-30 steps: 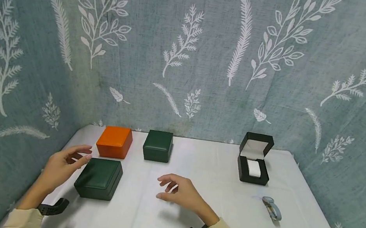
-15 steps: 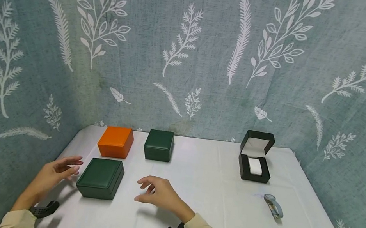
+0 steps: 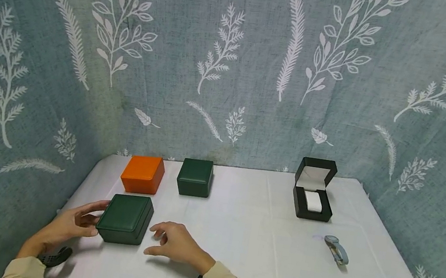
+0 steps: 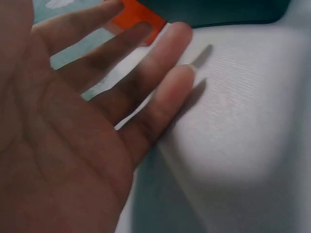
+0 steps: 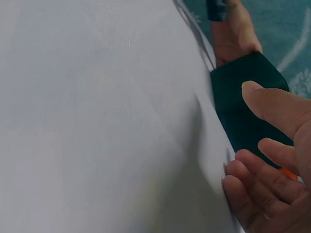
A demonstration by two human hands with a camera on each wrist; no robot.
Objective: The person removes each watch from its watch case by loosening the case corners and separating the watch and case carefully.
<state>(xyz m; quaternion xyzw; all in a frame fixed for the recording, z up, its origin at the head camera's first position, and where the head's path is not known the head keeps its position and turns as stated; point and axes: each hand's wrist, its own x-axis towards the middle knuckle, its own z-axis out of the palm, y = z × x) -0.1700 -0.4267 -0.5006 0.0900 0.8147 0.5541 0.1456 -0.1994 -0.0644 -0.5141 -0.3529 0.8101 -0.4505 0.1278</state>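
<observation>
A dark green box point(image 3: 125, 213) with its lid down sits at the front left of the table. Against its left side lie the fingertips of my left hand point(image 3: 69, 226), fingers extended and thumb apart. My right hand point(image 3: 178, 245) hovers just right of the same box, thumb and fingers spread with a gap to its side. In the right wrist view the green box point(image 5: 250, 104) shows beyond the right thumb. The left wrist view has the left palm point(image 4: 63, 126) with relaxed fingers and the green box's edge point(image 4: 228, 10) above them.
Behind stand an orange box point(image 3: 142, 174) and a smaller green box point(image 3: 194, 178). At the back right an open black watch box point(image 3: 313, 191) holds a white cushion. A wristwatch point(image 3: 336, 250) lies in front of it on the white-covered table point(image 3: 247, 210).
My right hand has moved left toward the front green box. My left hand has come down from above its far left corner to its left side.
</observation>
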